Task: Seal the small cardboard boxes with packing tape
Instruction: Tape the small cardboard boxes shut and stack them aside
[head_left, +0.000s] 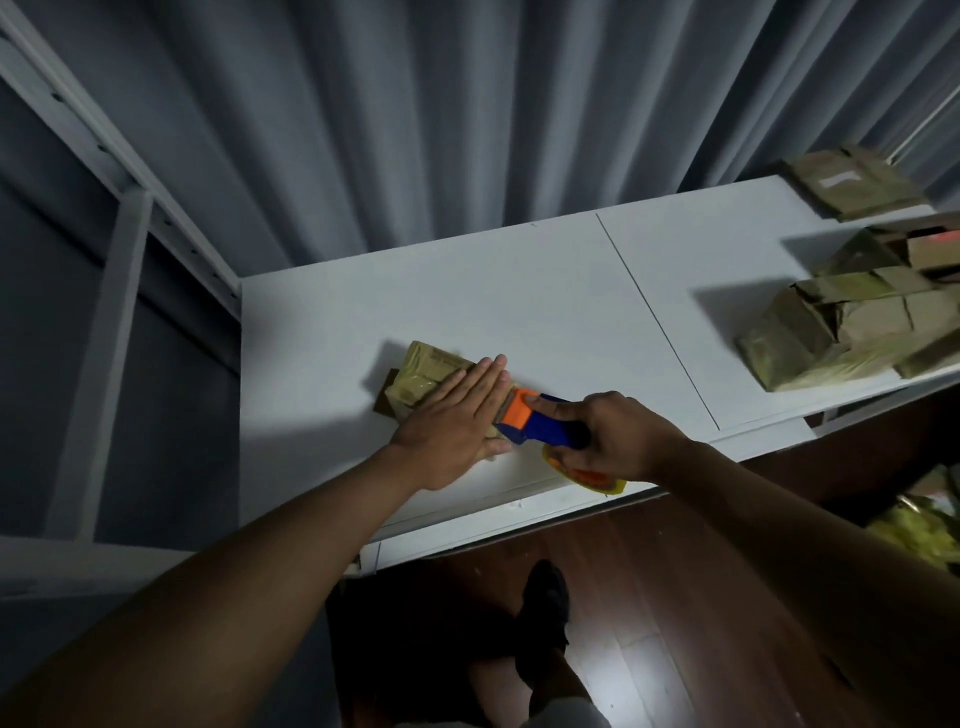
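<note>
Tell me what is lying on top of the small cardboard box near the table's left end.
The left hand lies flat on the small cardboard box, fingers straight. The orange head of the tape dispenser, held by the right hand, meets its right end. The surface beneath the palm is covered.

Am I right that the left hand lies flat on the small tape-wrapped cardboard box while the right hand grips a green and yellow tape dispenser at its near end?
Not quite: the head view shows a blue and orange tape dispenser, not a green and yellow one. The rest holds: the left hand lies flat on the small tape-wrapped cardboard box, and the right hand grips the dispenser at its near end.
</note>
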